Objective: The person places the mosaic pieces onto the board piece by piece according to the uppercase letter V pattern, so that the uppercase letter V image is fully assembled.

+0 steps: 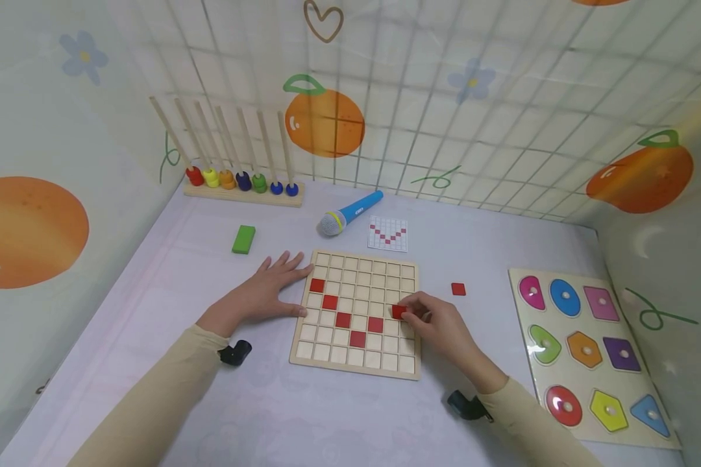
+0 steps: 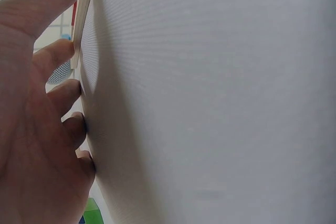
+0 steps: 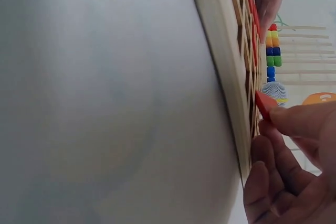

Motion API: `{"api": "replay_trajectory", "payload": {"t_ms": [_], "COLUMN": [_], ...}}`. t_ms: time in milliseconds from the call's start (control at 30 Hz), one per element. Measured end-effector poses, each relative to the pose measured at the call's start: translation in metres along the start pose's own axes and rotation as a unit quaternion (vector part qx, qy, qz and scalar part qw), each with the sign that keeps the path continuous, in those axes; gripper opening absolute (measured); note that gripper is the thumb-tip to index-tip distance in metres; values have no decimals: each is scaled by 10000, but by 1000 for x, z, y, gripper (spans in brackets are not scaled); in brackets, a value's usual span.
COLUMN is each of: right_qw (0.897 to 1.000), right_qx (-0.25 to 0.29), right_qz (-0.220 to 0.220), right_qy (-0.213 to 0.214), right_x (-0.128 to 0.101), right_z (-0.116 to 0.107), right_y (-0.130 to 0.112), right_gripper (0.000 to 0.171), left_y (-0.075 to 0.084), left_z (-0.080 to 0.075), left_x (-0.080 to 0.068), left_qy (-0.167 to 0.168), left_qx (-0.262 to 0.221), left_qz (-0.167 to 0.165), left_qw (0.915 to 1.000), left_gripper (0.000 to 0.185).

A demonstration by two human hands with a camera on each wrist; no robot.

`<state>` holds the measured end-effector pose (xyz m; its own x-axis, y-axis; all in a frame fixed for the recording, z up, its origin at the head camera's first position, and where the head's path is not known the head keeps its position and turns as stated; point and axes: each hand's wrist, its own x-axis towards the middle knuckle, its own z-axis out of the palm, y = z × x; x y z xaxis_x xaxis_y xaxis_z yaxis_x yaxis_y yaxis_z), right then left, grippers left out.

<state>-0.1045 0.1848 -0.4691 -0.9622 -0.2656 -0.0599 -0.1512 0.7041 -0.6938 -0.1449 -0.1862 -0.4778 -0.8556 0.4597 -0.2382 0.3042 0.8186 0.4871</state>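
Note:
A wooden grid board [image 1: 321,353] lies on the table in front of me, with several red square tiles [image 1: 343,319] set in a V line. My right hand [image 1: 438,324] pinches another red tile [image 1: 398,311] over a cell on the board's right side; in the right wrist view that red tile [image 3: 264,103] tilts at the board's [image 3: 226,51] edge. My left hand [image 1: 265,292] lies flat on the table, fingers straight, touching the board's left edge [image 2: 81,30]. One loose red tile [image 1: 458,289] sits to the right of the board.
Behind the board lie a pattern card [image 1: 388,233] and a blue toy microphone [image 1: 350,213]. A green block [image 1: 243,239] and a bead rack [image 1: 239,181] stand at the back left. A shape puzzle board [image 1: 596,353] lies at the right. Walls close in on three sides.

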Motion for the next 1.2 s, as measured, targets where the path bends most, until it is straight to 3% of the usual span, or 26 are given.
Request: {"api": "replay_trajectory", "payload": {"t_ms": [1200], "right_qw": [9979], "right_qx": [-439], "right_qz": [-440], "right_qy": [-175], "right_x": [8], "right_z": [9], "right_y": [-6], "right_gripper": [25], "left_y": [1], "left_z": [-1], "left_x": [0], "left_qy": [-28], "left_qx": [19], "left_qz": [-30], "left_qw": [10000], "left_gripper": [98]}}
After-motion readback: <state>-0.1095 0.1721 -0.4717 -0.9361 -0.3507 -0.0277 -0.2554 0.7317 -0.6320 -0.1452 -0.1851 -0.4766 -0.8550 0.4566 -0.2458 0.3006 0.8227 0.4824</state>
